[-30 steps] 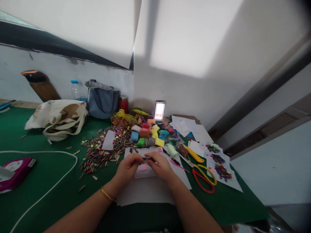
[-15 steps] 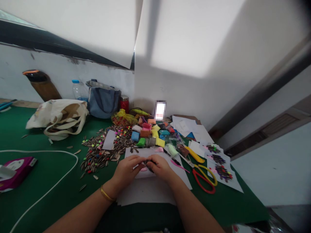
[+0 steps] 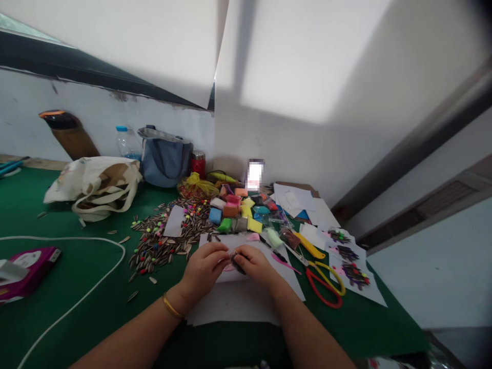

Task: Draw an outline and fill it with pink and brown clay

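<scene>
My right hand (image 3: 257,265) is closed around a small dark lump (image 3: 239,264), partly hidden by the thumb. My left hand (image 3: 205,265), with a gold bangle (image 3: 171,306) at the wrist, has its fingertips pinched together right beside that lump. Whatever they pinch is too small to make out. Beneath both hands lie white paper sheets (image 3: 230,302), with a flat pink piece (image 3: 229,268) showing between the fingers. Left of the hands spreads a pile of striped sunflower seeds (image 3: 161,251) mixed with small coloured balls. Several packets of coloured clay (image 3: 230,211) lie just beyond.
Scissors (image 3: 326,282) with red and yellow handles and a yellow cutter (image 3: 309,246) lie to the right. Farther right, paper (image 3: 374,297) carries seed decorations. A cloth bag (image 3: 96,177), blue bag (image 3: 165,159), red flask (image 3: 198,165) and lit phone (image 3: 254,174) stand behind. A white cable (image 3: 96,282) curves left.
The right hand has turned slightly, so more of the dark lump shows. Both hands stay close together over the paper. The whole view has shifted a little.
</scene>
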A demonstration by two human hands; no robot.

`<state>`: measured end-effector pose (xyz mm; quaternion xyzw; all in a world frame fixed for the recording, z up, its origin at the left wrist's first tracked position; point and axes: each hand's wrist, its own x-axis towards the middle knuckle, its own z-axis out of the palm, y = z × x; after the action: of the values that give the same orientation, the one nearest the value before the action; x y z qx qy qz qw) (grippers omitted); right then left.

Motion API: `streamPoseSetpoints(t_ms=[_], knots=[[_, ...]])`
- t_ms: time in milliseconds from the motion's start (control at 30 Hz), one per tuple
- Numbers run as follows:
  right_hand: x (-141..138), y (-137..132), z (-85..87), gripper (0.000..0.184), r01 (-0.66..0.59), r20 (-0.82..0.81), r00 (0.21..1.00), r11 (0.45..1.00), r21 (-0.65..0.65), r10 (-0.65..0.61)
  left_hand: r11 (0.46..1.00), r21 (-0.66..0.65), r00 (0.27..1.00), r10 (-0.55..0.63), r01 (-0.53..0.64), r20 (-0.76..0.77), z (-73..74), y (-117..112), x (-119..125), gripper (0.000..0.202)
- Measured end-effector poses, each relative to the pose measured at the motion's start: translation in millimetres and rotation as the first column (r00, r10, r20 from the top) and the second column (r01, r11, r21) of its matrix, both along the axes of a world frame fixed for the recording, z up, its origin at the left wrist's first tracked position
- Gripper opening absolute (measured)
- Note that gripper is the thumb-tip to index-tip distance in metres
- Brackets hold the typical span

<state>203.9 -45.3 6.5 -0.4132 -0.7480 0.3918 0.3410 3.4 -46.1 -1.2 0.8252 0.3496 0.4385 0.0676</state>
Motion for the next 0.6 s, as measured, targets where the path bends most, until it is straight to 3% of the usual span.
streamPoseSetpoints(t_ms=[133, 367, 600], knots=[[0.0, 0.3, -5.1, 0.033, 0.004, -0.043, 0.999, 1.000, -0.030, -0.005, 1.000, 0.015, 0.999, -0.007, 0.008, -0.034, -0.5, 1.8, -1.9, 0.022], [-4.8, -0.7, -2.5, 0.037, -0.018, -0.087, 0.996, 0.999, -0.050, 0.013, 0.999, 0.036, 1.000, -0.020, 0.020, 0.003, 3.9, -0.4, -2.2, 0.013], [-2.6, 1.1, -2.8, 0.034, -0.004, -0.047, 0.999, 1.000, -0.011, 0.004, 1.000, -0.008, 0.996, 0.002, -0.003, -0.086, 8.5, -1.4, -1.4, 0.013]])
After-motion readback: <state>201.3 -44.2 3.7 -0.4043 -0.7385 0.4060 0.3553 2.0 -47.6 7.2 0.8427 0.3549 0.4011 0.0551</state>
